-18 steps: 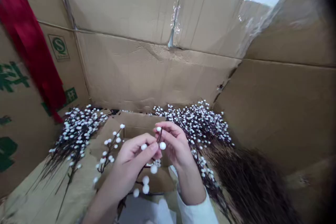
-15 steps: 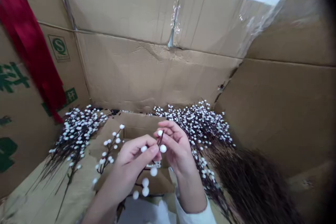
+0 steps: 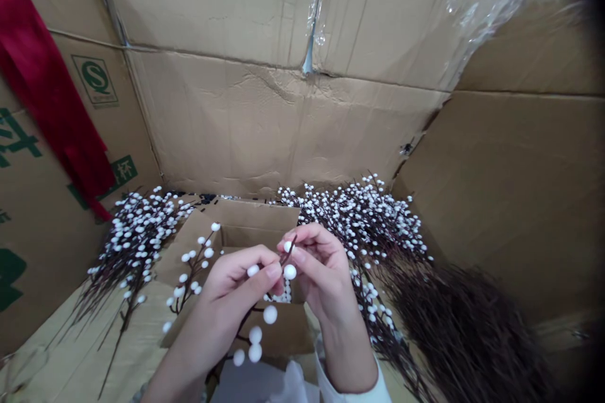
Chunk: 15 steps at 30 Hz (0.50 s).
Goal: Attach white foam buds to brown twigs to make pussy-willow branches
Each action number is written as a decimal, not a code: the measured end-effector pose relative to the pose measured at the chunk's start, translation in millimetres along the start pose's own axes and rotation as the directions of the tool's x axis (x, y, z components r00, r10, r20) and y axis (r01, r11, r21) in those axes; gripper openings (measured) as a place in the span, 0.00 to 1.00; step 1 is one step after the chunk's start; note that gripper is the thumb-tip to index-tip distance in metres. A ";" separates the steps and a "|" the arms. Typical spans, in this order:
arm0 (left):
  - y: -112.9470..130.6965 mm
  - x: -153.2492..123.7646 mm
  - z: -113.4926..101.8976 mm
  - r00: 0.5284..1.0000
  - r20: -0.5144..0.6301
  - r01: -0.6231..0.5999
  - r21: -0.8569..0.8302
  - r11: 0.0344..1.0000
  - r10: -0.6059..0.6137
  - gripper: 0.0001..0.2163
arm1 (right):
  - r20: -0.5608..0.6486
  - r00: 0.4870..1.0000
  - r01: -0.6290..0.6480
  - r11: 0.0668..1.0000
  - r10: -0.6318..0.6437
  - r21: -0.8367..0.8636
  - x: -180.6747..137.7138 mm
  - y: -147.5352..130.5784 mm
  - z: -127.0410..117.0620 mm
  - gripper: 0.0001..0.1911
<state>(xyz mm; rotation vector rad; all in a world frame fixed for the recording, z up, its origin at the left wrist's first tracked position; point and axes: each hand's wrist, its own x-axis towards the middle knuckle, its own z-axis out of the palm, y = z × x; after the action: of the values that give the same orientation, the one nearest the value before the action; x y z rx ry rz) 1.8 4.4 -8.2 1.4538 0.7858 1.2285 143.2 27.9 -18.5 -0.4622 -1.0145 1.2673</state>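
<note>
My left hand (image 3: 239, 289) pinches a dark stem of an artificial berry branch (image 3: 270, 314) between thumb and forefinger. White balls stick out above and below those fingers, and more of the branch hangs under the hand. Close beside it on the right, my right hand (image 3: 328, 274) has thumb and fingertips closed around a white berry (image 3: 288, 246) at the stem's tip. Its other fingers are curled. To the left of my left hand, further twigs with white balls (image 3: 208, 252) stand up; whether they belong to the same branch is hidden.
An open cardboard box (image 3: 258, 217) with white balls inside sits beneath my hands. Finished-looking berry bunches lie left (image 3: 142, 227) and right (image 3: 359, 214). Bare brown twigs (image 3: 467, 321) are heaped at the right. Tall cardboard walls (image 3: 227, 119) surround the area; red ribbon (image 3: 57, 88) hangs left.
Both hands keep nearly the same pinching pose, with the right hand slightly shifted at the stem tip. The whole view has moved a little, so the cardboard walls appear slightly higher.
</note>
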 end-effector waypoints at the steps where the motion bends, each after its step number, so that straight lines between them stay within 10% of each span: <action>1: -0.5 0.5 0.1 1.000 0.003 0.003 -0.003 1.000 -0.003 0.13 | -0.002 1.000 0.007 1.000 -0.007 -0.013 0.1 -0.4 -0.8 0.05; 15: -0.4 -1.9 1.6 0.999 -0.005 -0.040 0.000 0.999 0.040 0.12 | 0.034 0.998 0.054 0.998 -0.054 0.012 2.4 7.0 -3.0 0.06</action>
<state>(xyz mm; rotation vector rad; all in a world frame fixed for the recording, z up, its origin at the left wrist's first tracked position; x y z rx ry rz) 2.8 2.3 -9.1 1.4729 0.7635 1.2623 141.7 32.8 -24.6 -0.4033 -1.0416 1.2359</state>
